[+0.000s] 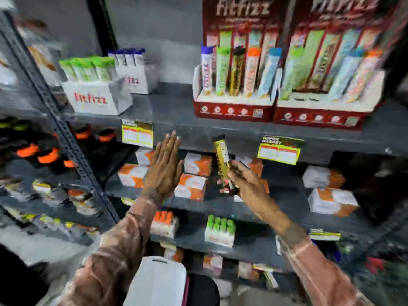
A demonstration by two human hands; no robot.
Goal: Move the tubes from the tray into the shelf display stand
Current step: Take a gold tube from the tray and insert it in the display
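Nearest the lens, two patterned sleeves reach toward the grey metal shelving (220,133). Fingers of the right hand (240,180) are clamped around the lower end of a gold-wrapped, black-capped tube (222,160), held upright below the shelf edge. Flat and empty, the left hand (164,167) has its fingers spread, touching nothing. Above, the red cardboard display stand (234,110) already carries five tubes in its front row, while the neighbouring red stand (318,117) looks to have free holes. White cardboard trays (97,99) of green- and blue-capped tubes stand full, so much seems left.
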